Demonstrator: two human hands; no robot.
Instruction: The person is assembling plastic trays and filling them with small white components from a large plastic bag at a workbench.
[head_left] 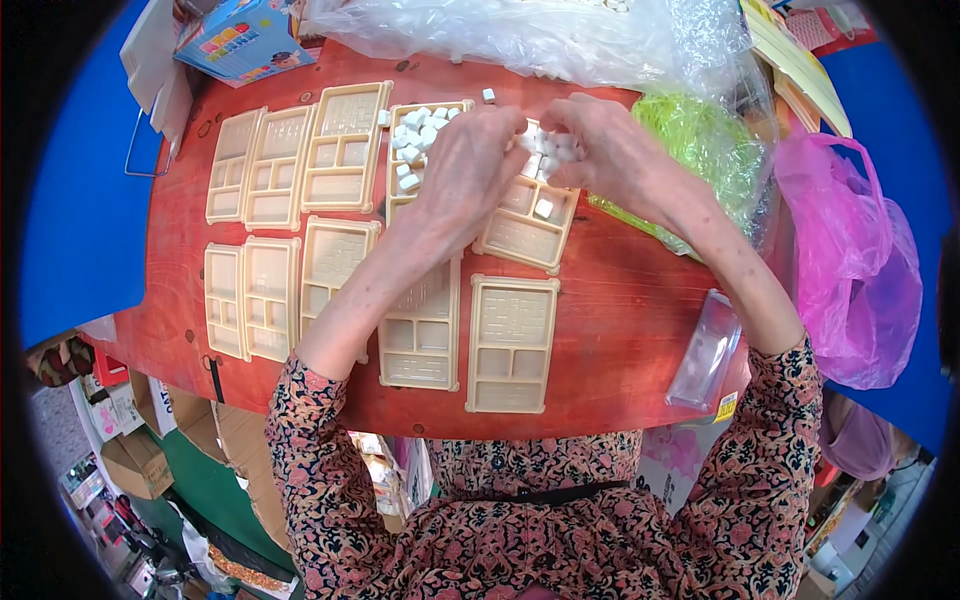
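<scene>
You are in the middle of filling the cream compartment trays with small white cubes, and the tray in hand [525,225] lies tilted on the red table [620,330], just beyond the two empty trays nearest you. Your left hand [465,165] rests palm down across it, fingers curled forward toward a cluster of white cubes [548,148] at its far edge; whether those fingers pinch a cube you cannot tell, as the back of the hand hides them. Your right hand [610,145] comes in from the right with its fingers drawn together on that same cluster, apparently nipping a cube or two. One cube [543,208] already sits in a compartment. The next move, as it looks, calls for a light drop into an empty pocket. The heaped supply tray [425,135] is just left of your left hand.
</scene>
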